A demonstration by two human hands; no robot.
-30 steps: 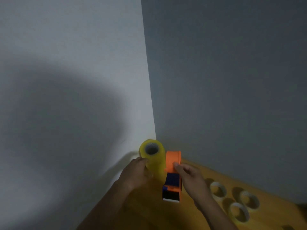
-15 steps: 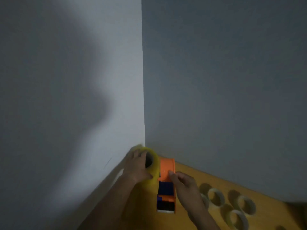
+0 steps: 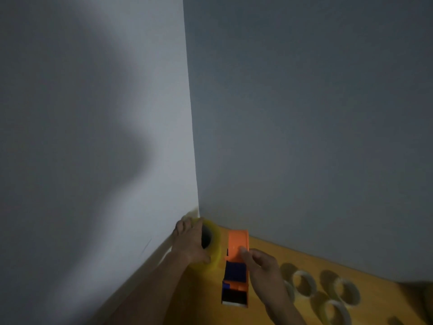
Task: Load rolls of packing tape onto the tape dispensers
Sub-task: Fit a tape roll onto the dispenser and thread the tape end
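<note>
Between the hands, a loading in progress | left hand (image 3: 191, 241) grips yellow tape roll (image 3: 212, 246) just beside orange dispenser (image 3: 236, 263) | right hand (image 3: 263, 269) pinches the dispenser's side | best practice, likely: hold dispenser steady, line core up with hub, press squarely.

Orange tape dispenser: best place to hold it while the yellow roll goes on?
Hold the orange tape dispenser at its rounded far end from its right side, as the right hand does. That leaves its left side open toward the yellow tape roll in the left hand.
</note>
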